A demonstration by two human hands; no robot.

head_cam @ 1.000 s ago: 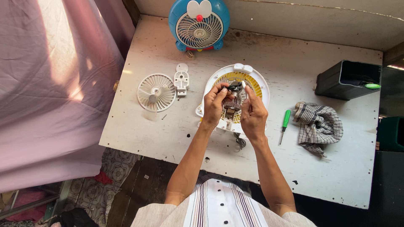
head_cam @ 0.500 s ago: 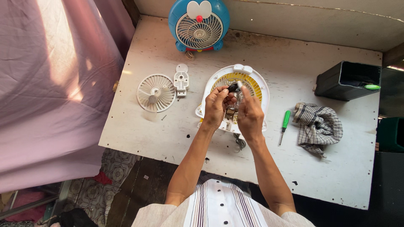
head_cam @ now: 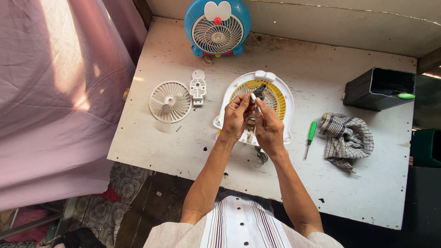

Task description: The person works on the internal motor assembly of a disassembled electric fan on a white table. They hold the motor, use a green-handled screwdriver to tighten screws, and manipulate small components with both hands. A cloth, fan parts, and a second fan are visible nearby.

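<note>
Black box (head_cam: 377, 89) sits far right on your table (head_cam: 183, 133); both your left hand (head_cam: 236, 117) and right hand (head_cam: 268, 127) pinch the small motor (head_cam: 255, 108) between fingertips, over the white shell (head_cam: 285, 98).

Seen from above, two bare forearms reach forward over a worn white bench (head_cam: 183, 151). The left hand (head_cam: 236, 117) and right hand (head_cam: 268, 128) meet, fingers pinched together around a small dark motor part (head_cam: 258, 93), held just above an opened white fan housing (head_cam: 285, 120) with a yellow inner grille. Left of the housing lie a round white fan guard (head_cam: 170, 101) and a small white bracket (head_cam: 198, 87). At the far edge stands a blue round fan (head_cam: 217, 27). To the right lie a green-handled screwdriver (head_cam: 310, 136), a checked cloth (head_cam: 347, 140) and a black box (head_cam: 379, 89).
</note>
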